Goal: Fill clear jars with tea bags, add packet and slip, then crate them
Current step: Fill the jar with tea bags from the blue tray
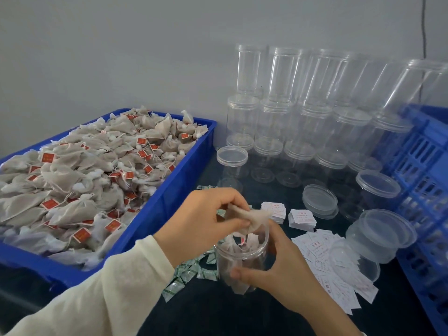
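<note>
Near the desk's front edge, the right hand (288,270) grips an open jar (242,260) by its wall while the left hand (203,221) pinches a tea bag (252,218) above the mouth. The bag looks light and limp, best held by a corner; the jar looks thin and smooth.

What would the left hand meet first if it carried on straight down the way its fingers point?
Probably the open mouth of the clear jar held by the right hand; the left hand pinches a tea bag just above its rim.
</note>
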Tool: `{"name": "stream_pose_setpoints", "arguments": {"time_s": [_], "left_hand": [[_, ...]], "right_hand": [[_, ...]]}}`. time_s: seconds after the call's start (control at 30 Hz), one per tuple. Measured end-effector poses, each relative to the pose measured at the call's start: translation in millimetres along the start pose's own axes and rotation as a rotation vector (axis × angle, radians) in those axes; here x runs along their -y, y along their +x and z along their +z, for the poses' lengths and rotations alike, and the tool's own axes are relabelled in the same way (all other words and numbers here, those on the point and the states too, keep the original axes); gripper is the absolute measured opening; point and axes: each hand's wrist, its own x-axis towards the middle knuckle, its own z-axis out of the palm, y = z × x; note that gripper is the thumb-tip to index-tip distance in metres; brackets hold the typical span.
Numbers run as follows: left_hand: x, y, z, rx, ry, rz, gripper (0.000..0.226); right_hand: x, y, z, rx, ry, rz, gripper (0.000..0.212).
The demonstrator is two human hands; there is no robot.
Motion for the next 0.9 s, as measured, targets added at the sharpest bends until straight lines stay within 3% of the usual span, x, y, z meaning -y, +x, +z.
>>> {"name": "stream_pose_setpoints", "arguments": {"time_s": [0.1, 0.33, 0.47, 0.6, 0.8, 0.9], "left_hand": [[4, -2, 5, 0.056, 0.183, 0.182, 0.01], [-2, 8, -5, 0.379, 0.384, 0.26, 0.006], [-11, 21, -7, 0.589, 0.467, 0.293, 0.016], [-14, 28, 0, 0.659, 0.695, 0.395, 0.021], [-20, 36, 14, 0.898, 0.799, 0.267, 0.025], [-24, 34, 12, 0.869, 0.824, 0.231, 0.029]], "right_hand": [[-2, 0, 0, -0.002, 0.02, 0.007, 0.077], [-2, -1, -2, 0.01, 0.029, -0.026, 0.087], [0, 0, -2, 0.026, 0.052, -0.041, 0.088], [2, 1, -2, 0.021, 0.033, -0.031, 0.087], [6, -1, -1, 0.013, 0.019, -0.022, 0.087], [5, -1, -2, 0.021, 0.007, -0.015, 0.086]]}}
